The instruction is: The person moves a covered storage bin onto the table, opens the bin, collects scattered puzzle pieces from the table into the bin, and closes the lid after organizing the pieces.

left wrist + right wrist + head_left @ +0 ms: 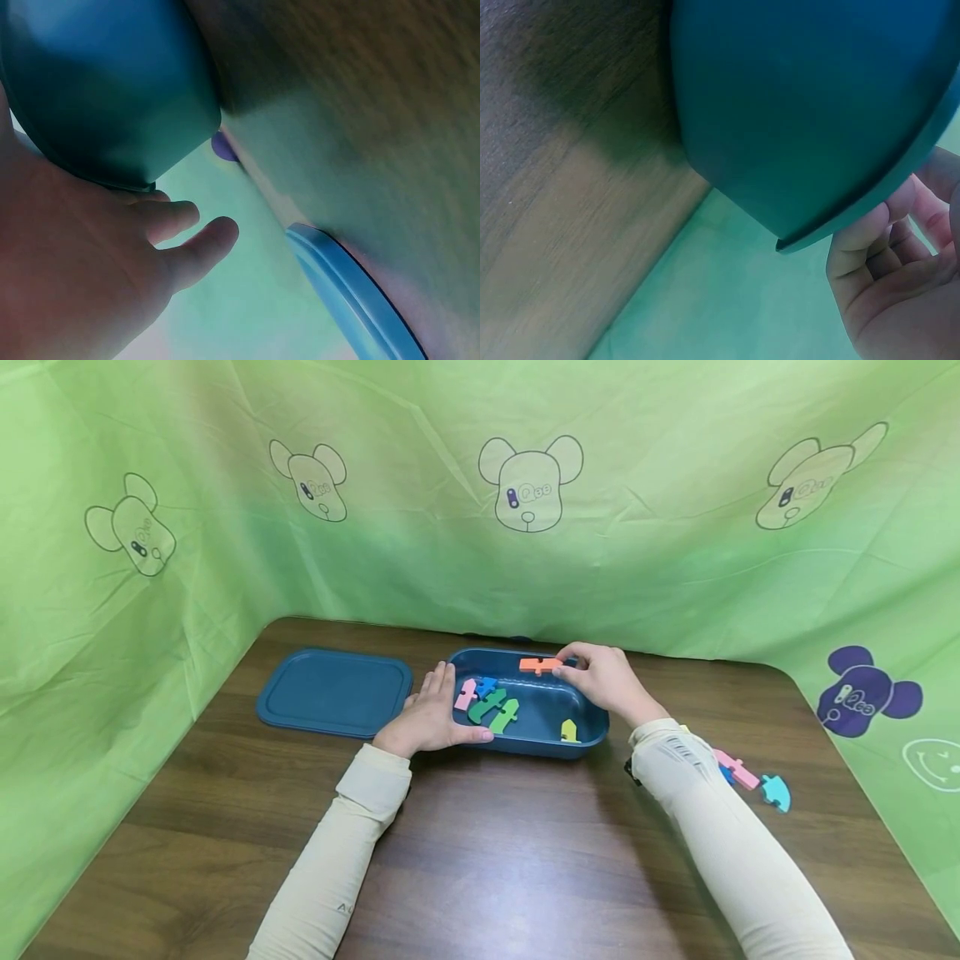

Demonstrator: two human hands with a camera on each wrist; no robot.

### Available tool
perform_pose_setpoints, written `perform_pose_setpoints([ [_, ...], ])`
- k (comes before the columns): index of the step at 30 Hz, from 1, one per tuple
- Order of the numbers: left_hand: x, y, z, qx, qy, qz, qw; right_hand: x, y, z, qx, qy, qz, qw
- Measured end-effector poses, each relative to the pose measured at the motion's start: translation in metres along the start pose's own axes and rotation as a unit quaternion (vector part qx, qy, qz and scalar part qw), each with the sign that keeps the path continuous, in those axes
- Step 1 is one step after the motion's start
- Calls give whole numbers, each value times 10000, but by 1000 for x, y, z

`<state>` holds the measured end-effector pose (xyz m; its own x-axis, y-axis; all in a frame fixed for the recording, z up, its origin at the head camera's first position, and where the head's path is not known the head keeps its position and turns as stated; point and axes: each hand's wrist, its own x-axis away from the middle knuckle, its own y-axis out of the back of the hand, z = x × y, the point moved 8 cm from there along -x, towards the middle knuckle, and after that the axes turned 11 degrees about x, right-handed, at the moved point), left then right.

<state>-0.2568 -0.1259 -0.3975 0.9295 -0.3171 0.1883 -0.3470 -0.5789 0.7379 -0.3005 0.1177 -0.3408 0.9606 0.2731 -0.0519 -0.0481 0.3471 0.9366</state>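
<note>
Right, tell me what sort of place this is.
Probably a small curtained-off booth, perhaps for filming or play: green cloth printed with cartoon faces hangs behind and beside a brown table, on which a blue box holds colourful puzzle pieces.

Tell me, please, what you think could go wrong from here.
The orange piece, pinched near one end by the right hand, could slip and perhaps fall beyond the far rim of the blue box. The right sleeve shows close to the loose pink piece on the table, so moving that arm might knock it.
</note>
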Motion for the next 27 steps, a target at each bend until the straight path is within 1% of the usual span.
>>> perform_pose_setpoints([
  [11,1,1,-1,-8,-44,-34,10000,-2,-4,-1,-68,-98,105,9999],
  [27,-1,0,2,-3,-5,-7,10000,-5,-10,5,-159,-85,60,9998],
])
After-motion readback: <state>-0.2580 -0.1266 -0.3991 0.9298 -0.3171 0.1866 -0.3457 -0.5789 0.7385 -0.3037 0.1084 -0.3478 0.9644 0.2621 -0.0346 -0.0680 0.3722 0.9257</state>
